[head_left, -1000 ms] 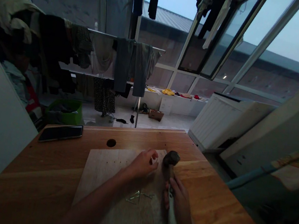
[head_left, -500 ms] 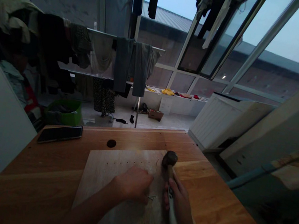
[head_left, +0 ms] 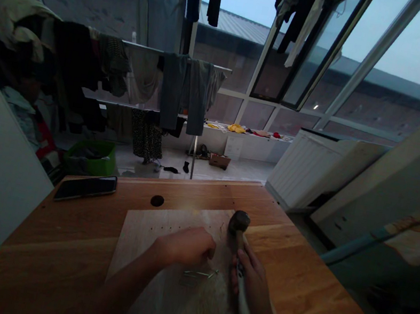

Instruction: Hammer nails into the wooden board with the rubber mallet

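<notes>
A pale wooden board [head_left: 154, 288] lies on the brown table, with a row of small dark marks near its far edge. My left hand [head_left: 192, 246] is above the board with its fingers curled together; what they hold, if anything, is hidden. Several loose nails [head_left: 199, 274] rest on the board just below that hand. My right hand [head_left: 251, 278] is wrapped round the handle of a hammer [head_left: 239, 222], whose dark head is at the board's far right corner.
On the table [head_left: 69, 240], a black phone [head_left: 86, 188] lies at the far left, near a round dark hole [head_left: 157, 201]. Beyond stand a green basket [head_left: 106, 159], hanging clothes [head_left: 171, 90] and a white appliance [head_left: 309, 169].
My left hand has moved up and slightly away from the loose nails, which now show more fully. My right hand and the hammer have hardly moved.
</notes>
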{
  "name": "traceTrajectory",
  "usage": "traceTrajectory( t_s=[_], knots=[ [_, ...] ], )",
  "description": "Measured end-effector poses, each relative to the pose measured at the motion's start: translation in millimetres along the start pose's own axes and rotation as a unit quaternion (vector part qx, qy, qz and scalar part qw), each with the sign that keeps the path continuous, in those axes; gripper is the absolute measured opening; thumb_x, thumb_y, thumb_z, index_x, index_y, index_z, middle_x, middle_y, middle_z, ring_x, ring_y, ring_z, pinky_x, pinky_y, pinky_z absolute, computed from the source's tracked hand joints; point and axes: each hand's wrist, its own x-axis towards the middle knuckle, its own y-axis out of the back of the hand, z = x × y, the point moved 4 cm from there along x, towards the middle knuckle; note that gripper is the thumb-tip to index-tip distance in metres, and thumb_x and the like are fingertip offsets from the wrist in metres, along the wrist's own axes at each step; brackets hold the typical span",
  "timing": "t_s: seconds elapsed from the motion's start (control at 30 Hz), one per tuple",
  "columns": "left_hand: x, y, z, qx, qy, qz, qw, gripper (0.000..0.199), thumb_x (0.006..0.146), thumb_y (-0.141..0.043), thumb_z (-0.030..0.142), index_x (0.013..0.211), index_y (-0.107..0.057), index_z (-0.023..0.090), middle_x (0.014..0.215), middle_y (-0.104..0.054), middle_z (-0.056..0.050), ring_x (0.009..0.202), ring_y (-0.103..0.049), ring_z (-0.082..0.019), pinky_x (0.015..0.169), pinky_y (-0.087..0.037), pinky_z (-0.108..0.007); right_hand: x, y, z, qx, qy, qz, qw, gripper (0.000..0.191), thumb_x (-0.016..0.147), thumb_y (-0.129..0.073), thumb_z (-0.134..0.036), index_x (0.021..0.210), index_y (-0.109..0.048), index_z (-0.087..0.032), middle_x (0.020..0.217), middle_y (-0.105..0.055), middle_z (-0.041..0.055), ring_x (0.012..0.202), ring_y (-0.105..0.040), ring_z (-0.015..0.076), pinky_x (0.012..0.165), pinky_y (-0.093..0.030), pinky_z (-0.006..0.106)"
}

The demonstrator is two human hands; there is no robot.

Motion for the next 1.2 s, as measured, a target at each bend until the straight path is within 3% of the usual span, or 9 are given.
traceTrajectory(
  t_s=[0.23, 0.3, 0.37, 0.47, 0.57, 0.8, 0.97, 1.13, 1.2],
  knots=[
    [4.6, 3.8, -21.6, -0.093, -0.046, -0.026, 0.994, 0.029, 0.077, -0.059, -0.001, 0.087, -0.078, 0.018, 0.086, -0.078, -0.003, 0.078, -0.070, -0.016, 0.070, -0.048, -0.023, -4.7, -1.7, -5.2, -0.006, -0.001, 0.004, 1.000, 0.058, 0.062, -0.079, -0.058, 0.104, -0.064, -0.021, 0.060, -0.060, -0.0074, 0.036, -0.046, 0.0100, 0.030, -0.035, 0.023],
    [10.9, 5.1, -24.1, -0.113, -0.046, 0.035, 0.992, 0.027, 0.078, -0.058, 0.000, 0.087, -0.077, 0.017, 0.085, -0.077, -0.003, 0.078, -0.070, -0.016, 0.071, -0.048, -0.023, -5.4, -2.4, -6.2, -0.008, -0.002, 0.002, 1.000, 0.063, 0.062, -0.079, -0.057, 0.110, -0.062, -0.021, 0.059, -0.059, -0.0079, 0.035, -0.046, 0.0101, 0.030, -0.036, 0.022],
    [18.3, 7.3, -29.9, -0.139, -0.028, 0.141, 0.980, 0.024, 0.084, -0.056, 0.004, 0.089, -0.076, 0.015, 0.087, -0.076, -0.004, 0.081, -0.069, -0.016, 0.075, -0.049, -0.024, -5.4, -3.1, -6.6, -0.011, -0.003, -0.001, 1.000, 0.067, 0.063, -0.078, -0.058, 0.115, -0.060, -0.020, 0.057, -0.058, -0.0086, 0.034, -0.045, 0.0101, 0.030, -0.036, 0.022],
    [25.9, 5.9, -44.0, -0.185, 0.025, 0.301, 0.935, 0.021, 0.092, -0.055, 0.015, 0.094, -0.075, 0.015, 0.094, -0.076, -0.006, 0.088, -0.068, -0.018, 0.084, -0.050, -0.029, -5.0, -3.8, -6.8, -0.013, -0.002, -0.006, 1.000, 0.071, 0.063, -0.077, -0.059, 0.119, -0.058, -0.018, 0.057, -0.058, -0.0085, 0.033, -0.044, 0.0103, 0.029, -0.035, 0.023],
    [30.9, -2.6, -54.1, -0.222, 0.048, 0.360, 0.905, 0.019, 0.093, -0.058, 0.020, 0.094, -0.076, 0.016, 0.097, -0.077, -0.006, 0.092, -0.069, -0.019, 0.089, -0.052, -0.031, -4.8, -3.5, -6.9, -0.010, 0.003, -0.004, 1.000, 0.077, 0.063, -0.077, -0.059, 0.125, -0.057, -0.018, 0.059, -0.059, -0.0083, 0.035, -0.045, 0.0104, 0.030, -0.037, 0.023],
    [38.4, -17.4, -58.1, -0.254, 0.025, 0.359, 0.898, 0.016, 0.088, -0.061, 0.013, 0.092, -0.076, 0.016, 0.095, -0.077, -0.004, 0.090, -0.070, -0.016, 0.087, -0.053, -0.027, -3.9, -1.9, -5.2, -0.006, 0.005, -0.009, 1.000, 0.078, 0.062, -0.078, -0.055, 0.128, -0.058, -0.018, 0.060, -0.060, -0.0081, 0.034, -0.046, 0.0107, 0.029, -0.037, 0.024],
    [40.8, -18.9, -57.4, -0.220, 0.027, 0.334, 0.916, 0.016, 0.087, -0.061, 0.013, 0.091, -0.076, 0.017, 0.097, -0.077, -0.004, 0.090, -0.069, -0.016, 0.088, -0.053, -0.028, -5.6, -3.2, -6.4, 0.001, 0.006, -0.027, 1.000, 0.061, 0.068, -0.071, -0.051, 0.118, -0.064, -0.016, 0.051, -0.057, -0.0078, 0.031, -0.043, 0.0110, 0.030, -0.035, 0.024],
    [41.1, -19.0, -57.6, -0.200, 0.055, 0.319, 0.925, 0.017, 0.086, -0.062, 0.011, 0.096, -0.075, 0.017, 0.096, -0.077, -0.004, 0.084, -0.069, -0.016, 0.085, -0.053, -0.027, -12.4, -6.4, -13.2, 0.005, 0.013, -0.045, 0.999, 0.074, 0.068, -0.073, -0.052, 0.132, -0.055, -0.019, 0.058, -0.061, -0.0070, 0.033, -0.045, 0.0110, 0.029, -0.035, 0.023],
    [41.5, -19.9, -58.8, -0.208, 0.068, 0.317, 0.923, 0.019, 0.085, -0.065, 0.012, 0.100, -0.075, 0.017, 0.093, -0.077, -0.004, 0.081, -0.068, -0.015, 0.082, -0.052, -0.027, -15.0, -9.9, -14.0, -0.005, 0.018, -0.076, 0.997, 0.070, 0.071, -0.073, -0.055, 0.129, -0.057, -0.019, 0.056, -0.060, -0.0069, 0.033, -0.044, 0.0112, 0.029, -0.035, 0.023]
  ],
)
